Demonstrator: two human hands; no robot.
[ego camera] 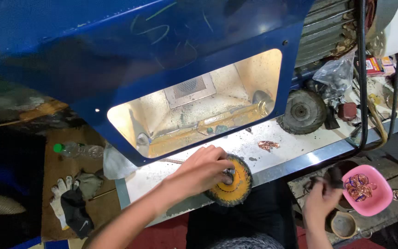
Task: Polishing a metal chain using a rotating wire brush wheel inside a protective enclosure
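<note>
While the left hand (203,168) clamps the round yellow ribbed disc (232,180) steady on the white surface (286,150), the right hand (321,198) reaches toward the pink plastic bowl (369,191), its grip unclear.

bare forearms, ungloved left hand (202,169), right hand (321,199)

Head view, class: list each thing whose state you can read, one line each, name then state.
Left hand: gripping the hub of the yellow wound coil.
Right hand: closed on a small dark object.
Pink bowl: holds copper wire rings.
Plastic bottle: lying down, green cap on.
Blue housing: lit inside.
</note>
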